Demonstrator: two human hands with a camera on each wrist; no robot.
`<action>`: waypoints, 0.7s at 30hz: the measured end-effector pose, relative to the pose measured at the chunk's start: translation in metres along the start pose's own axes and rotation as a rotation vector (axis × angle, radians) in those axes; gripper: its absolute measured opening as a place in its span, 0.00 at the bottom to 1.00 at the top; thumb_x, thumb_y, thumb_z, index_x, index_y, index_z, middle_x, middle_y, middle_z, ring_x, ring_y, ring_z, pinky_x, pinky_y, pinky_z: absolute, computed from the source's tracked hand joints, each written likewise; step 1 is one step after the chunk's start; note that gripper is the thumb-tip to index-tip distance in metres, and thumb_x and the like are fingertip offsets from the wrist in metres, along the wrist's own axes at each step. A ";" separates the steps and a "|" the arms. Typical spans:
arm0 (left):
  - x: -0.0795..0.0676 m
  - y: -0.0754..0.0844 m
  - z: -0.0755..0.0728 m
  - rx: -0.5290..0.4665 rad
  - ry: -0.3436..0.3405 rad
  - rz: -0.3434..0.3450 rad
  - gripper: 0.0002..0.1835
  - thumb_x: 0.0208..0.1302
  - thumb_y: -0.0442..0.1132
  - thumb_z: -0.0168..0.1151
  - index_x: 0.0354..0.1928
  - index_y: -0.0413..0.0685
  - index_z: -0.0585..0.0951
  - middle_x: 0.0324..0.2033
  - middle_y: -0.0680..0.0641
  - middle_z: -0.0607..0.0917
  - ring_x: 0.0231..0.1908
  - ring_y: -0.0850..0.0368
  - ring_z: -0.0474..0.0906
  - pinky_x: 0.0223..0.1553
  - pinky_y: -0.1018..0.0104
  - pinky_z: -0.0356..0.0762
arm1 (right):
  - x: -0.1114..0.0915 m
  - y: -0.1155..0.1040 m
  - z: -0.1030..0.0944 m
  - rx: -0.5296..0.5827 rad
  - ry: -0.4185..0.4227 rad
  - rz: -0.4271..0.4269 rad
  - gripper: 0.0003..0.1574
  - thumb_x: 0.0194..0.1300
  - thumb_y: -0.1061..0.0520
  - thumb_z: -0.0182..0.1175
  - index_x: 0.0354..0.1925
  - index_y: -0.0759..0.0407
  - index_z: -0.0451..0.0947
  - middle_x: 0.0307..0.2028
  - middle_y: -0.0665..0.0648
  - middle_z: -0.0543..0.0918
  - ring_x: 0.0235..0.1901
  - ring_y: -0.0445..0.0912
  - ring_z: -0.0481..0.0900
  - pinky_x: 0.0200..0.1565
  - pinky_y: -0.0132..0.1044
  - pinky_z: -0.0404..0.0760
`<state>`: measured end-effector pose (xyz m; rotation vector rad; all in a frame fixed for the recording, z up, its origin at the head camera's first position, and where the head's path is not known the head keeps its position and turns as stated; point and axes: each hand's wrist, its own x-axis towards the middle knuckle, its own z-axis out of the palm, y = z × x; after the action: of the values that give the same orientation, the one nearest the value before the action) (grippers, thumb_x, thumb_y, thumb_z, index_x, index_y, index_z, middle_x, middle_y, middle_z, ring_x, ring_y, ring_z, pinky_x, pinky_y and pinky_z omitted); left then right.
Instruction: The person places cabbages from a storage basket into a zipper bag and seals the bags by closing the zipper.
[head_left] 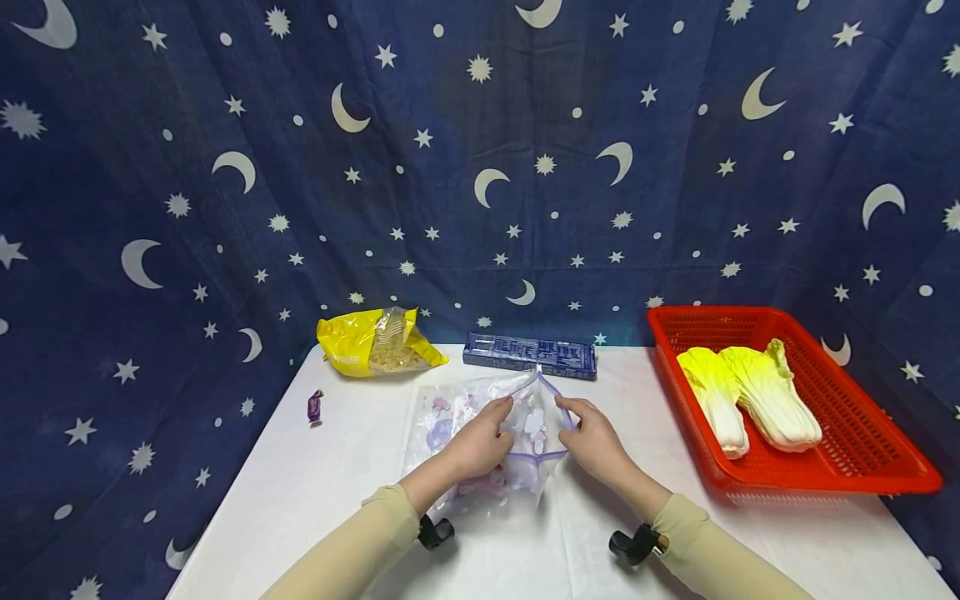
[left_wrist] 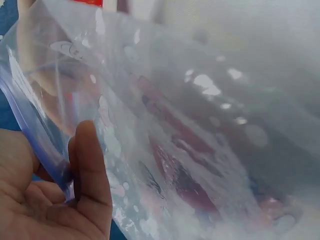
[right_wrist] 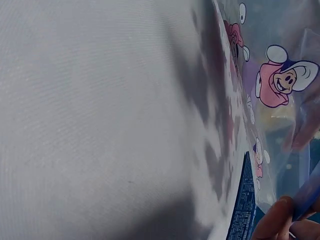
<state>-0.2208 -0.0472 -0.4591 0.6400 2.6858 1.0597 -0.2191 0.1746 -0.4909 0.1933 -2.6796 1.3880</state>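
Note:
A clear plastic zip bag [head_left: 438, 412] with cartoon prints and a purple zip edge is held just over the white table, its mouth spread apart. My left hand [head_left: 480, 442] pinches one side of the mouth; in the left wrist view its thumb and fingers close on the purple strip [left_wrist: 37, 135]. On the opposite side, my right hand [head_left: 597, 443] pinches the other edge, and its fingertips [right_wrist: 276, 218] show low in the right wrist view. A reddish patch [left_wrist: 185, 170] shows on or through the bag; I cannot tell whether it is print or contents.
Behind the bag lies a dark blue flat box [head_left: 530, 356]. A yellow food packet [head_left: 360, 342] stands at the back left, with a small purple wrapped sweet [head_left: 314, 408] in front. At right, a red plastic basket [head_left: 862, 479] holds two Chinese cabbages [head_left: 772, 400].

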 end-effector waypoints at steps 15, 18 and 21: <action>-0.002 -0.004 -0.005 0.051 0.132 0.013 0.37 0.61 0.28 0.54 0.75 0.31 0.63 0.75 0.35 0.62 0.37 0.48 0.82 0.32 0.61 0.82 | 0.000 -0.009 0.002 0.129 -0.117 0.054 0.56 0.47 0.72 0.59 0.77 0.69 0.58 0.72 0.66 0.62 0.21 0.46 0.70 0.18 0.36 0.80; -0.002 -0.007 -0.011 0.115 0.149 -0.017 0.37 0.60 0.28 0.54 0.75 0.35 0.66 0.76 0.38 0.61 0.26 0.52 0.76 0.18 0.67 0.71 | 0.001 -0.007 0.000 0.067 -0.120 0.044 0.56 0.47 0.72 0.58 0.77 0.68 0.59 0.73 0.65 0.62 0.27 0.47 0.70 0.23 0.34 0.78; -0.002 -0.009 -0.017 0.133 0.147 -0.022 0.36 0.60 0.28 0.54 0.75 0.36 0.67 0.77 0.40 0.61 0.24 0.54 0.74 0.15 0.68 0.66 | 0.001 -0.005 -0.001 0.017 -0.124 0.012 0.54 0.49 0.72 0.59 0.76 0.68 0.60 0.74 0.65 0.62 0.34 0.49 0.71 0.31 0.33 0.76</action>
<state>-0.2276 -0.0650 -0.4528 0.5744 2.9023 0.9646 -0.2192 0.1723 -0.4859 0.2732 -2.7725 1.4490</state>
